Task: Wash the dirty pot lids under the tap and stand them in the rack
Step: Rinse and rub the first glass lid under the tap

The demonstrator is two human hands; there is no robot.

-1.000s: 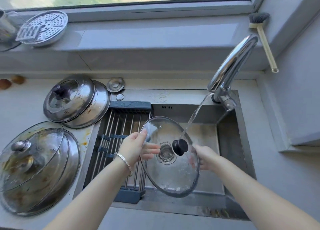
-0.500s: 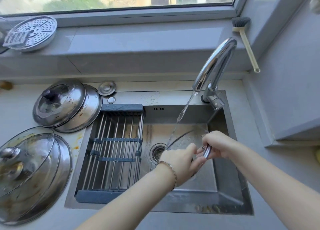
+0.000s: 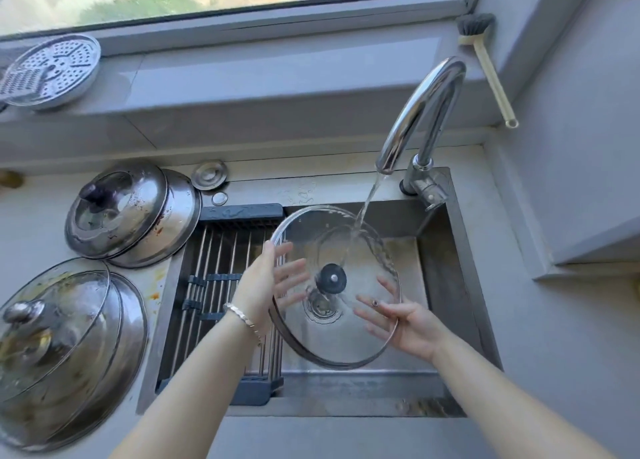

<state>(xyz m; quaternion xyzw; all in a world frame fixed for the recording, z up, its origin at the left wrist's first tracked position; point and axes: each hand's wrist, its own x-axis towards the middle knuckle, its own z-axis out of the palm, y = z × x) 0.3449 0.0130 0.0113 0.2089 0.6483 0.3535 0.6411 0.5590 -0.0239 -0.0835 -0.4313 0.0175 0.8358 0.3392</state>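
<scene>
A round glass lid (image 3: 349,334) with a dark knob is held over the sink (image 3: 450,285), its underside toward me. Water runs from the chrome tap (image 3: 420,112) onto the lid's upper part. My left hand (image 3: 263,285) holds the lid's left rim, fingers spread behind the glass. My right hand (image 3: 405,323) supports the lower right rim, fingers also behind the glass. A roll-up rack (image 3: 214,285) of steel bars lies across the sink's left half. Dirty steel lids (image 3: 131,212) and dirty glass lids (image 3: 59,351) are stacked on the counter at left.
A small round metal disc (image 3: 210,175) and a tiny cap lie behind the sink. A perforated steamer plate (image 3: 50,70) rests on the windowsill. A dish brush (image 3: 485,63) hangs at the right by the window. The drain (image 3: 320,306) shows through the glass.
The glass lid was low in the sink and gripped edge-on by both hands half a second ago; now it is raised and flipped, underside toward me, under the water stream.
</scene>
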